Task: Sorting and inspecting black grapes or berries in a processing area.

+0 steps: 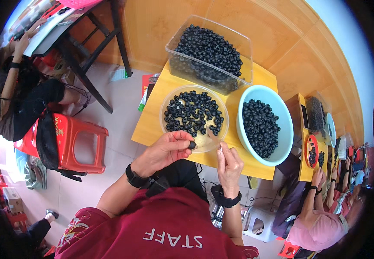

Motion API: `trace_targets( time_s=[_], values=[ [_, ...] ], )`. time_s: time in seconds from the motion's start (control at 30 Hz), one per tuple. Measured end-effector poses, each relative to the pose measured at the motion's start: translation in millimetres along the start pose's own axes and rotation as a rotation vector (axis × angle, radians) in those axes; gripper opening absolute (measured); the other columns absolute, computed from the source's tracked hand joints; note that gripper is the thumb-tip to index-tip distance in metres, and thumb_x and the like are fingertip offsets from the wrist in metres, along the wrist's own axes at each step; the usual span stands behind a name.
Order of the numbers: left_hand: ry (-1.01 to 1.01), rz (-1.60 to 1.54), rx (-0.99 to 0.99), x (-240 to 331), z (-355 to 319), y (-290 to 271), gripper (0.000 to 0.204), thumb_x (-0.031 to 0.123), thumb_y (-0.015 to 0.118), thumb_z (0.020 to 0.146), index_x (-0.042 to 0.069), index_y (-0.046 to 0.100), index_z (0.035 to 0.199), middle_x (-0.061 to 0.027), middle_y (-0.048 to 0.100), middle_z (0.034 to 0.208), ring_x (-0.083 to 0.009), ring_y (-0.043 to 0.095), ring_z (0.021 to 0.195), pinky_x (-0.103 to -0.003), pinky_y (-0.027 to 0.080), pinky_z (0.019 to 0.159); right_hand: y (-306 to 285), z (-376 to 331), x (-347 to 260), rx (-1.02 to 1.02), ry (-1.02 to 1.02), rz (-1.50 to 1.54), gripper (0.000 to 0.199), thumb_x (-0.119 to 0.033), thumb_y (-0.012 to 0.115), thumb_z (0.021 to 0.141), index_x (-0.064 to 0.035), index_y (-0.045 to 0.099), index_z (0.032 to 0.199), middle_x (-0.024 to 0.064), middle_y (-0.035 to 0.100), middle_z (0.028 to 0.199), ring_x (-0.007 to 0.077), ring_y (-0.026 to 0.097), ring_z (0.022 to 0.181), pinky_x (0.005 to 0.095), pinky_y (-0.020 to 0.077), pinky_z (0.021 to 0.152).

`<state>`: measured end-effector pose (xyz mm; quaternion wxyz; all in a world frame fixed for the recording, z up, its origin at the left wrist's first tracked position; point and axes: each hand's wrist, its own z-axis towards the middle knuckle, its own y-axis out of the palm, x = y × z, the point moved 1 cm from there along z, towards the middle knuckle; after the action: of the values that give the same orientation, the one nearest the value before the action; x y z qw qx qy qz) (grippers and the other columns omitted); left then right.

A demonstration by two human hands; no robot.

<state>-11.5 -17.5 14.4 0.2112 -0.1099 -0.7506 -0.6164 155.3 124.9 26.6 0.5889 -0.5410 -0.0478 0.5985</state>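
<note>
My left hand (166, 151) is closed, pinching a small black ring-shaped part (191, 145) between thumb and fingertips. Close by on the right, my right hand (230, 165) grips a slim, blade-like tool (211, 133) that points away toward the loose parts. Both hands are over the near rim of a round, clear shallow tray (166, 100). Several black ring-shaped parts (191, 110) lie scattered in that tray. To its right stands a light-blue basin (287, 129) heaped with similar black parts (260, 125). The tool's handle is hidden in my right fingers.
A clear rectangular bin (221, 19) full of black parts stands at the back of the yellow table (148, 125), near a wood-panelled wall (277, 34). Red stools (83, 144) and a dark table (77, 62) are at left. Other people (320, 224) work at right.
</note>
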Motion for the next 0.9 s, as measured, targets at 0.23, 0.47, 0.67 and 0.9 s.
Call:
trace_targets(
  time_s=[0.23,0.47,0.67,0.9],
  values=[
    [-0.023,0.079,0.088,-5,26,4,0.013,0.006,0.061,0.089,0.003,0.060,0.102,-0.0043,0.064,0.095,-0.0122,0.064,0.083,-0.023,0.053,0.076,-16,-17,9,0.093,0.170,0.099,0.023,-0.004,0.057,0.088,0.0031,0.064,0.109,0.0113,0.061,0.077,0.0175,0.058,0.065,0.0283,0.0447,0.060],
    [-0.040,0.303,-0.033,-26,116,54,0.024,0.005,0.058,0.089,0.000,0.056,0.112,-0.0088,0.058,0.111,-0.0210,0.061,0.101,-0.029,0.051,0.089,-43,-44,31,0.301,0.315,0.098,0.026,-0.005,0.054,0.091,0.0044,0.062,0.113,0.0063,0.059,0.077,0.0098,0.050,0.065,0.0246,0.0391,0.057],
    [-0.051,0.371,-0.147,-8,121,87,0.045,0.012,0.059,0.090,-0.003,0.043,0.129,-0.0170,0.052,0.123,-0.0235,0.061,0.106,-0.032,0.050,0.092,-43,-52,37,0.350,0.317,0.120,0.026,-0.006,0.053,0.091,0.0044,0.062,0.114,0.0055,0.059,0.078,0.0102,0.050,0.065,0.0250,0.0395,0.057],
    [-0.081,1.011,0.032,36,61,5,0.019,0.008,0.061,0.086,-0.003,0.065,0.101,-0.0087,0.067,0.098,-0.0151,0.065,0.086,-0.029,0.053,0.081,-29,-49,31,0.261,0.301,0.175,0.026,-0.006,0.053,0.092,0.0044,0.062,0.113,0.0076,0.060,0.080,0.0111,0.051,0.064,0.0247,0.0402,0.058]
  ],
)
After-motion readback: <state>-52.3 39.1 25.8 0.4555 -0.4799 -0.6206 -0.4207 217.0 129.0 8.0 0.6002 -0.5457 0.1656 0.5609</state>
